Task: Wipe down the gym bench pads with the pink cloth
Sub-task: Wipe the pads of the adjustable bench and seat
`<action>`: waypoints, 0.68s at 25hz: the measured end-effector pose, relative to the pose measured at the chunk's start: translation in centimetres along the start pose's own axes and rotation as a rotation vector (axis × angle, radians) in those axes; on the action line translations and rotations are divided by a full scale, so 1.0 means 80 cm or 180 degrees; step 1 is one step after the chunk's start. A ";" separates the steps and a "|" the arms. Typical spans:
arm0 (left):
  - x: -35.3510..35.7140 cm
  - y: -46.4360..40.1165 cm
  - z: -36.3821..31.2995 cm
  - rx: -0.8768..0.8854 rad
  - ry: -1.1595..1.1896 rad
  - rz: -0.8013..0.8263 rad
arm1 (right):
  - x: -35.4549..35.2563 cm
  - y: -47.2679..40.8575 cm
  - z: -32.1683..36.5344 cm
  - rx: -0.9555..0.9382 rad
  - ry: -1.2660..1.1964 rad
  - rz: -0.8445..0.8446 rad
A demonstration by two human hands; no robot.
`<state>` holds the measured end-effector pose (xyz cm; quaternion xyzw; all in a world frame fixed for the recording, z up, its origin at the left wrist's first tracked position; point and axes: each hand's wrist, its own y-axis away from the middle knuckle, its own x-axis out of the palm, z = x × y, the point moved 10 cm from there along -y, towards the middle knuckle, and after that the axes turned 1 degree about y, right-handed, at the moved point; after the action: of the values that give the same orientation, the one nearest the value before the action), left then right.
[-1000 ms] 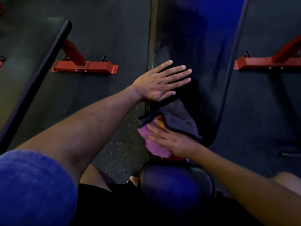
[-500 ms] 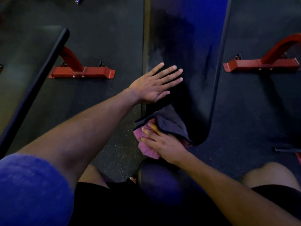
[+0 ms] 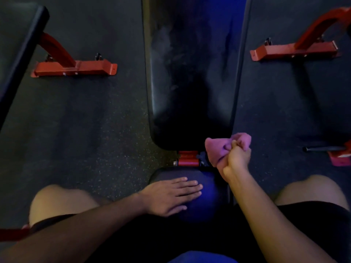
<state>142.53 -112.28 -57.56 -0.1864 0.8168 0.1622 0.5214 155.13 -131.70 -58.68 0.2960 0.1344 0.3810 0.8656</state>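
Head view, the only one: both hands have come off the long back pad (image 3: 191, 76) in the last second. The left hand (image 3: 174, 196), which was braced flat high on the back pad, now lies flat with fingers straight and together on the seat pad (image 3: 207, 196), holding nothing. The right hand (image 3: 237, 158), which was pressing the cloth (image 3: 226, 147) open-palmed onto the lower end of the back pad, is now lifted with fingers curled tight around it. The cloth is bunched into a pink wad, held by the near right corner of the back pad over the red hinge (image 3: 188, 158) between the two pads; lighting is dim, so I can't tell if it touches the pad edge. The dark layer seen on the cloth before is gone from sight, probably folded into the wad. The back pad shows pale smeary streaks along its length, consistent with a fresh wipe, though glare could account for some. My read: the back pad pass is finished and the seat pad is next. The left hand sits where the cloth needs to go, so it likely has to shift. Neighbouring benches, with red feet (image 3: 76, 68) on the floor (image 3: 85, 130), look untouched.
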 end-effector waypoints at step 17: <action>-0.009 0.014 0.003 -0.0318 -0.0567 -0.0587 | 0.179 0.166 -0.163 0.1183 0.0328 0.1045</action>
<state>142.47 -111.08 -56.88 -0.2713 0.7375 0.1701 0.5946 151.07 -108.70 -60.91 0.4481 0.1963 0.4997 0.7148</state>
